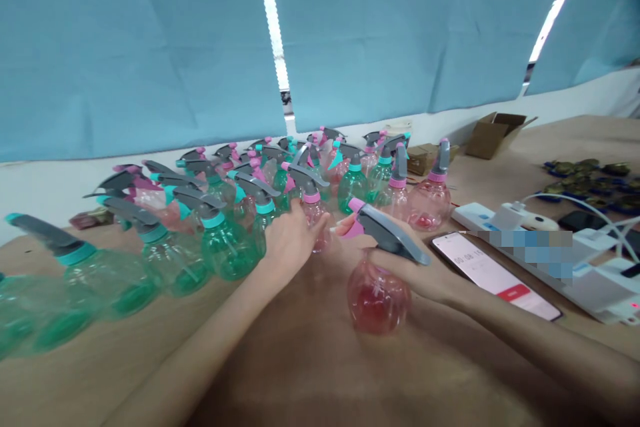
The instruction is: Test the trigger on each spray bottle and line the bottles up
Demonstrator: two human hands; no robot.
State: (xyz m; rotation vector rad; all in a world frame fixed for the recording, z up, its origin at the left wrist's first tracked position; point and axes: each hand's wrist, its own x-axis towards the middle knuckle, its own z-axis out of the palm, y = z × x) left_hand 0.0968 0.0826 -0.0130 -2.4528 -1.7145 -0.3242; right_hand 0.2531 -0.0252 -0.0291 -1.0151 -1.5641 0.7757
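A pink see-through spray bottle (379,303) with a grey and pink trigger head stands close to me on the table. My right hand (380,259) is closed round its neck, just under the head. Farther in, my left hand (293,235) has its thumb and fingers about the body of another pink spray bottle (316,212), which stands upright; part of that grip is hidden. Green spray bottles (229,247) with turquoise collars crowd the left side, nearest my left hand. Two more pink spray bottles (429,203) are beyond my right hand.
Right of my right arm lie a phone (495,273) showing a timer and a white power strip (565,273) with plugs and cables. Small dark metallic-looking parts (580,177) lie at the far right. An open cardboard box (493,137) stands by the wall, below a blue curtain (365,33).
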